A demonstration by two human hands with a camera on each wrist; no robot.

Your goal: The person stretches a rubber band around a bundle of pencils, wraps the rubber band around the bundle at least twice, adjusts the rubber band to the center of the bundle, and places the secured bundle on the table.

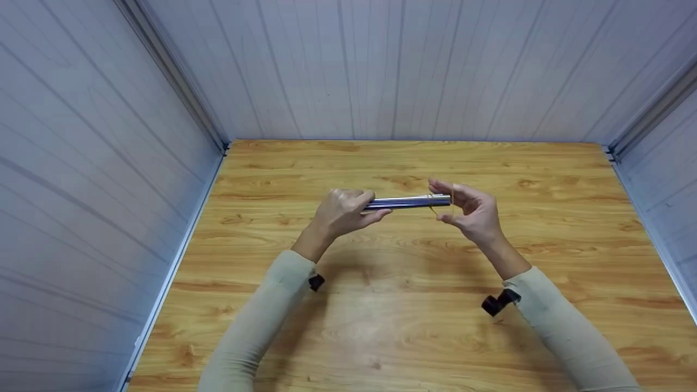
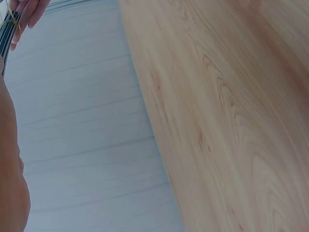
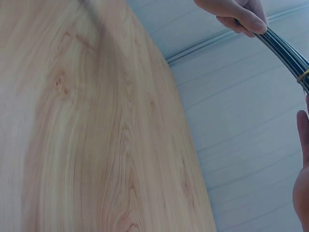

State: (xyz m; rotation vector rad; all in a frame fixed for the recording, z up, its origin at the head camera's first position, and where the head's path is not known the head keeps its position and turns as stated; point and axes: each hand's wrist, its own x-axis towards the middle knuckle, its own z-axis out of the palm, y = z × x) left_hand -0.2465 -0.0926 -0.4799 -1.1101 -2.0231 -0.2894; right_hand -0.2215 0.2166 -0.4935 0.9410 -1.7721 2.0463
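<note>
Silver rods [image 1: 403, 203], bunched tog., held up over wood counter [image 1: 381, 332]; L grip [image 1: 342, 212] curled round rods' L end, thumb pointing along them. R grip [image 1: 478, 213] at rods' R end, thumb & fingers spread wide w/ thin yellow rubber band [image 3: 303, 76] stretched btwn; band also loops rods nr that end. White panel wall [image 1: 370, 71] beyond rods, blk wrist cam [image 1: 493, 305] at each pale sleeve [image 1: 261, 316], this side of rods

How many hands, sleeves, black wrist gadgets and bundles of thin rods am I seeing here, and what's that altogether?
2 hands: left hand, right hand
2 sleeves: left sleeve, right sleeve
2 black wrist gadgets: left gadget, right gadget
1 rod bundle
Total: 7
</note>
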